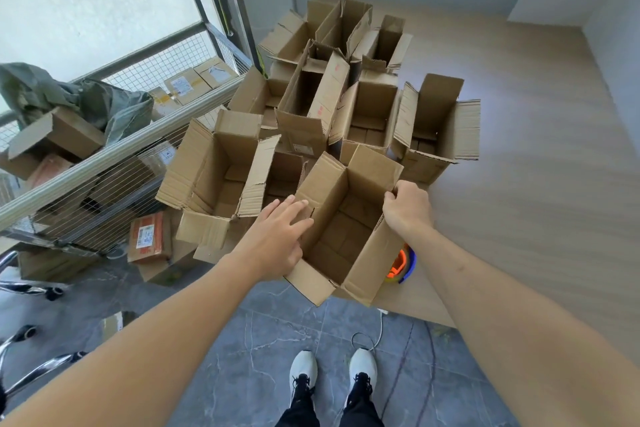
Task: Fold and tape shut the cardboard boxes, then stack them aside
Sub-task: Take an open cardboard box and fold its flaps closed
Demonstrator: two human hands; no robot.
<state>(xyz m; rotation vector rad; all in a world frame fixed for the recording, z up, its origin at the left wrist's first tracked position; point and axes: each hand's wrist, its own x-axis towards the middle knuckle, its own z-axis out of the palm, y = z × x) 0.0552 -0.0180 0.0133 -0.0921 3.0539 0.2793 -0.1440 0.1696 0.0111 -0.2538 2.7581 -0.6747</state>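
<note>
Fingers: left hand spread flat on nearest box left flap | right hand pinching its right flap | tape roll just right of box

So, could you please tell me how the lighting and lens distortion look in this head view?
Head view: soft, even daylight; faint glare on the pale wooden tabletop right of the open brown cardboard boxes; wide-angle bending of the grey metal shelf rail and stretched forearms; shadows inside the boxes.

Open brown cardboard boxes, flaps up, clustered upright on a wooden table.
</note>
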